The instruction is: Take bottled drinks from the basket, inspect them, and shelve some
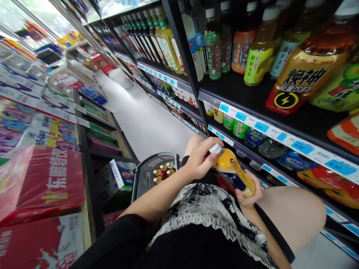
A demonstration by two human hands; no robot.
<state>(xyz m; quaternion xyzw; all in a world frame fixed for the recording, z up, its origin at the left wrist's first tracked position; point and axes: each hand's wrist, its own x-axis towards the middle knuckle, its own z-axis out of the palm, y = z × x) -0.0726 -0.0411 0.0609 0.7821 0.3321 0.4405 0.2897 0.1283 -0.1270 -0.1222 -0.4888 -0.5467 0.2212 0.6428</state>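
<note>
A plastic drink bottle (232,169) with orange-yellow contents, a white cap and a dark label lies tilted in front of my lap. My left hand (202,157) grips its capped neck, thumb and fingers around the cap. Around the bottle's base, the fingers of my right hand (250,191) are wrapped. Beside my left forearm stands a grey shopping basket (143,184) with several small orange-capped bottles (164,172) in it.
Drink shelves (215,93) with price strips rise close on my right. A large energy drink bottle (305,71) stands at the shelf's edge. Red drink cartons (42,183) are stacked on the left. A pale aisle floor (143,119) runs between, with a white tub (121,77) farther along.
</note>
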